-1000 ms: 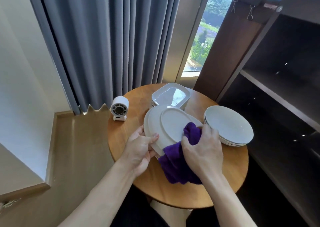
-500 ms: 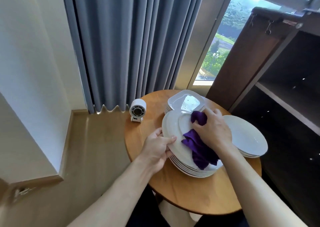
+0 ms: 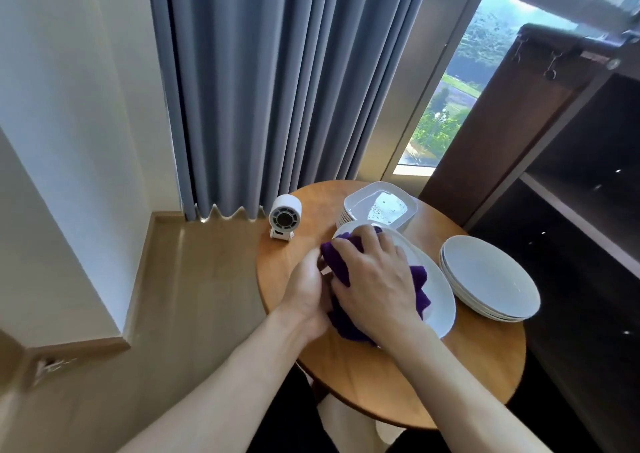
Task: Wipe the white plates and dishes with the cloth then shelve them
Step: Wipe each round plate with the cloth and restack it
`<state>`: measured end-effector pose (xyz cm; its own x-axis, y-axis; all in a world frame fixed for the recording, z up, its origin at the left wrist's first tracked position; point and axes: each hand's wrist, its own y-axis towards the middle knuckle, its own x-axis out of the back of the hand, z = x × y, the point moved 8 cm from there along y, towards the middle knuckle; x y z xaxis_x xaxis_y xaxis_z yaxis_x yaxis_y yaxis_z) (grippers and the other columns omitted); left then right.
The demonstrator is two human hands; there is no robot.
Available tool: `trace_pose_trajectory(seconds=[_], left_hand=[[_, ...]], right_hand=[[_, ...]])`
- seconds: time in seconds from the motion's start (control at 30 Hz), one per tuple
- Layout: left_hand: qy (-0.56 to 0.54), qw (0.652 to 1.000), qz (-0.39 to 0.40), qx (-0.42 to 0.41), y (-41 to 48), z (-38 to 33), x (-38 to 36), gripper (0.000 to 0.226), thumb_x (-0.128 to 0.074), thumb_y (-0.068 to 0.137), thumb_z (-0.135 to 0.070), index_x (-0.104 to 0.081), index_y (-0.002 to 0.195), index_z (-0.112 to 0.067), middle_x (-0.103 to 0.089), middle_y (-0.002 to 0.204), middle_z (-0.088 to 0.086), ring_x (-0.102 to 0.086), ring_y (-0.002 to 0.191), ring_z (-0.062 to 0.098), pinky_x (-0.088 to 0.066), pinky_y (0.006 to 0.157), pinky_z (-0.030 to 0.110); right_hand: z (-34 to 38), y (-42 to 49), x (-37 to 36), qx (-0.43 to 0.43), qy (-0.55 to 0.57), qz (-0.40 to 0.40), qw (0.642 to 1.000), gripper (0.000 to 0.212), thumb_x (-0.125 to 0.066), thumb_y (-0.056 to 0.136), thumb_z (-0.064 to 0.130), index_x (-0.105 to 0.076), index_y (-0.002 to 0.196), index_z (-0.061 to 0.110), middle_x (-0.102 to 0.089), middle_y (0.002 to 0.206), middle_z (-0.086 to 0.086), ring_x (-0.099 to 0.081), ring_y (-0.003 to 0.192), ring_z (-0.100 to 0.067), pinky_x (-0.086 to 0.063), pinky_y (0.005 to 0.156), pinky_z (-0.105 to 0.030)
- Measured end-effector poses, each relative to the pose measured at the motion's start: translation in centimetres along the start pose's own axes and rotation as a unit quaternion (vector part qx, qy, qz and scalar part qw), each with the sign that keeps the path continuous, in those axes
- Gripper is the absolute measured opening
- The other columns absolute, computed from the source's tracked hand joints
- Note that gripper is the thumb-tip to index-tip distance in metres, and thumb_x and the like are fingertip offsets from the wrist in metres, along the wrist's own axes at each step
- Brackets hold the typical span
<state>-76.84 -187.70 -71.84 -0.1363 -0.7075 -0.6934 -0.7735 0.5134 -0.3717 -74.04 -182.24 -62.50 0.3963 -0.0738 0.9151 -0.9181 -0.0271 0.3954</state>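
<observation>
Purple cloth was bunched under right hand, fingers curled down over it, pressing it onto top white oval plate. Plate lay directly beneath those fingers; its long axis ran from past fingertips, far-left, to near-right beside wrist. Left hand sat at plate rim just left of right fingers, its own fingers hidden by cloth, grip unclear. Bare plate surface showed right of fingers, so likely next sweep. Shelf stood well right of both hands, right hand nearer.
</observation>
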Motion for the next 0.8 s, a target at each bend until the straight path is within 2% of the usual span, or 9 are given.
trace_pose_trajectory(seconds=[0.07, 0.13, 0.2, 0.27, 0.37, 0.43, 0.53, 0.67, 0.8], left_hand=[[0.006, 1.0, -0.002, 0.013, 0.1, 0.1, 0.2, 0.061, -0.034, 0.105, -0.055, -0.08, 0.108, -0.016, -0.076, 0.113, 0.012, -0.075, 0.1, 0.023, -0.06, 0.07, 0.03], [0.018, 1.0, -0.006, 0.013, 0.0, 0.0, 0.2, 0.056, -0.041, 0.104, -0.053, -0.08, 0.109, -0.013, -0.075, 0.113, 0.015, -0.074, 0.101, 0.023, -0.062, 0.076, 0.034], [0.027, 1.0, -0.007, 0.007, 0.1, 0.1, 0.2, 0.035, -0.059, 0.1, -0.031, -0.074, 0.116, -0.004, -0.074, 0.111, 0.022, -0.074, 0.094, 0.026, -0.062, 0.079, 0.039], [0.045, 0.999, -0.017, 0.001, 0.2, 0.2, 0.5, 0.023, -0.064, 0.096, -0.01, -0.07, 0.116, -0.003, -0.076, 0.097, 0.018, -0.073, 0.076, 0.023, -0.06, 0.063, 0.033], [0.048, 0.998, -0.031, 0.012, 0.4, 0.6, 0.7, 0.027, -0.059, 0.097, 0.001, -0.065, 0.122, -0.005, -0.076, 0.106, 0.019, -0.073, 0.082, 0.027, -0.064, 0.068, 0.041], [0.045, 0.998, -0.034, 0.013, 0.6, 0.5, 0.8, 0.03, -0.058, 0.097, 0.001, -0.064, 0.125, -0.006, -0.073, 0.117, 0.02, -0.072, 0.093, 0.03, -0.062, 0.077, 0.046], [0.043, 0.998, -0.031, 0.014, 0.8, 0.5, 0.8, 0.031, -0.059, 0.098, 0.0, -0.064, 0.127, -0.008, -0.072, 0.119, 0.02, -0.071, 0.097, 0.031, -0.062, 0.077, 0.046], [0.038, 0.999, -0.027, 0.017, 1.0, 0.7, 0.9, 0.03, -0.059, 0.097, 0.0, -0.065, 0.125, -0.009, -0.076, 0.106, 0.015, -0.074, 0.09, 0.029, -0.063, 0.068, 0.043], [0.027, 0.999, -0.025, 0.02, 0.9, 1.0, 0.8, 0.032, -0.06, 0.096, 0.0, -0.065, 0.126, -0.011, -0.078, 0.103, 0.014, -0.076, 0.084, 0.027, -0.062, 0.064, 0.04]], right_hand=[[0.3, -1.1, -0.1, 0.035, -0.025, 0.01, 0.999, 0.032, -0.072, 0.08, 0.031, -0.071, 0.111, 0.023, -0.059, 0.117, -0.006, -0.054, 0.102, -0.03, -0.048, 0.085, -0.044], [0.5, -2.4, 0.1, 0.07, -0.038, 0.001, 0.997, 0.03, -0.076, 0.078, 0.033, -0.073, 0.106, 0.022, -0.061, 0.112, -0.008, -0.055, 0.097, -0.031, -0.05, 0.081, -0.045], [0.3, -4.3, 0.3, 0.104, -0.035, -0.015, 0.994, 0.031, -0.078, 0.075, 0.032, -0.072, 0.104, 0.02, -0.061, 0.11, -0.009, -0.056, 0.092, -0.032, -0.052, 0.075, -0.045], [-1.0, -6.4, 0.1, 0.109, -0.014, -0.021, 0.994, 0.042, -0.084, 0.068, 0.031, -0.07, 0.106, 0.019, -0.06, 0.111, -0.009, -0.057, 0.092, -0.032, -0.054, 0.072, -0.045], [-5.8, -9.0, -0.2, 0.002, 0.089, -0.044, 0.995, 0.056, -0.092, 0.057, 0.019, -0.068, 0.108, 0.016, -0.056, 0.113, -0.003, -0.059, 0.095, -0.031, -0.056, 0.072, -0.041], [-9.0, -9.6, -0.5, -0.095, 0.155, -0.043, 0.982, 0.054, -0.088, 0.062, 0.016, -0.063, 0.11, 0.021, -0.049, 0.112, 0.006, -0.056, 0.097, -0.022, -0.051, 0.074, -0.029], [-13.3, -8.9, -1.6, -0.213, 0.231, -0.009, 0.949, 0.042, -0.08, 0.073, 0.023, -0.054, 0.104, 0.036, -0.049, 0.106, 0.017, -0.052, 0.09, -0.003, -0.041, 0.071, -0.017], [-19.1, -5.7, -4.3, -0.406, 0.342, 0.064, 0.845, 0.02, -0.073, 0.082, 0.029, -0.064, 0.1, 0.031, -0.068, 0.096, 0.001, -0.064, 0.085, -0.016, -0.051, 0.064, -0.034], [-20.4, 0.0, -5.7, -0.433, 0.314, 0.143, 0.833, 0.017, -0.071, 0.082, 0.03, -0.069, 0.09, 0.016, -0.072, 0.089, -0.009, -0.066, 0.081, -0.024, -0.049, 0.064, -0.033]])
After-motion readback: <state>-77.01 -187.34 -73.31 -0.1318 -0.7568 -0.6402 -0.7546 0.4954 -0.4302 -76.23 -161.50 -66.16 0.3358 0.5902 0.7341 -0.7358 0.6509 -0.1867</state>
